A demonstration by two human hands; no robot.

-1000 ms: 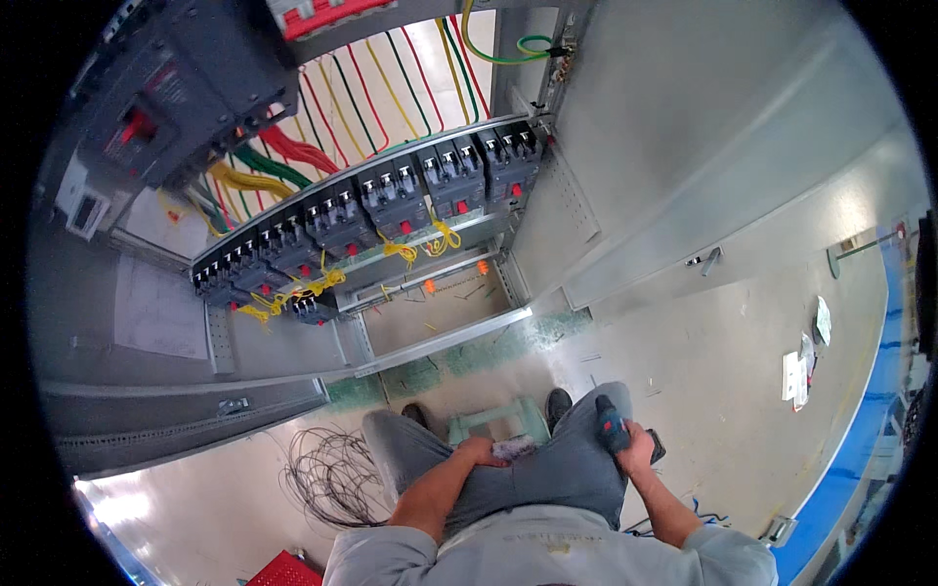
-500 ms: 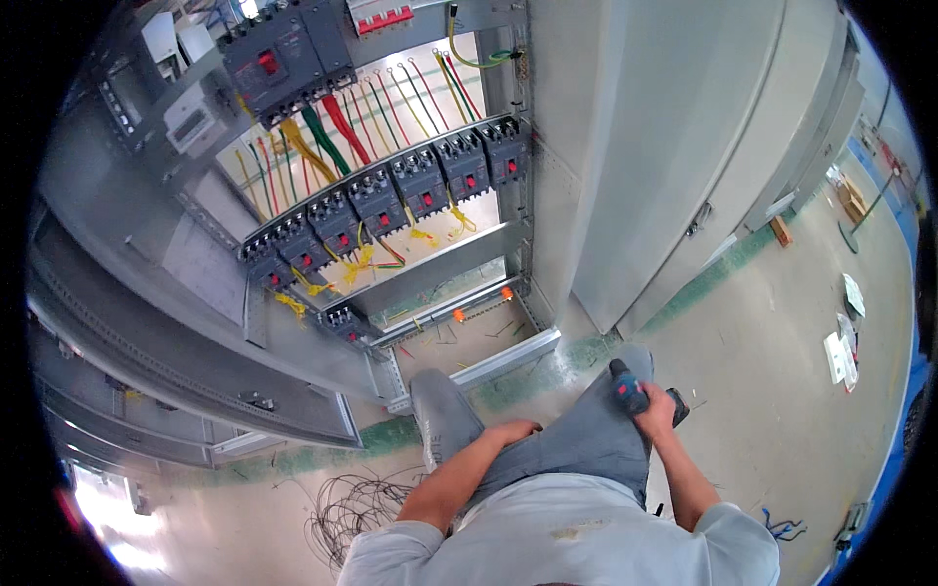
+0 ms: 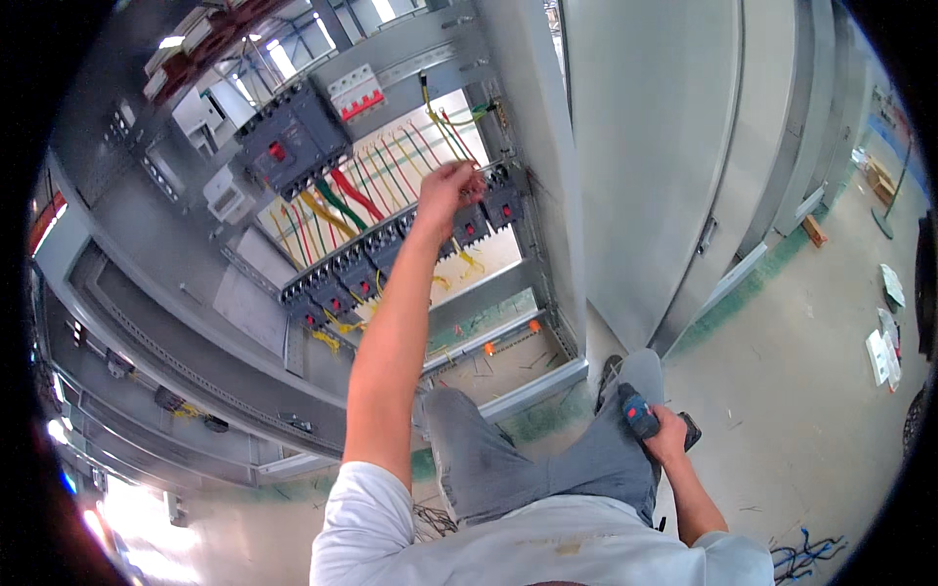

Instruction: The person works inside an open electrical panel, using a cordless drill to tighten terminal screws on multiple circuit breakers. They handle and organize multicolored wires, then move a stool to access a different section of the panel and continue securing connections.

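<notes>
My left hand [image 3: 451,198] reaches up to the upper edge of a slanted row of dark grey circuit breakers with red switches. Its fingers are bent together near the rightmost breaker [image 3: 505,208]; whether something small sits between them is hidden. Thin red, green and yellow wires with ring ends hang behind that hand. Over my right thigh, my right hand [image 3: 668,437] grips a dark blue and black cordless drill [image 3: 637,414]. Above the row is a larger circuit breaker [image 3: 290,144], with thick yellow, green and red cables [image 3: 354,195] below it.
A switch block with red toggles [image 3: 357,95] is mounted on the cabinet's upper rail. Tall grey cabinet panels [image 3: 655,166] stand at right. Orange pieces [image 3: 490,348] sit on the lower frame. Blue and black wires [image 3: 806,559] and white packets [image 3: 877,357] lie on the floor.
My left hand has risen from my lap to the breaker row. The view has shifted. My right hand still holds the drill over my thigh.
</notes>
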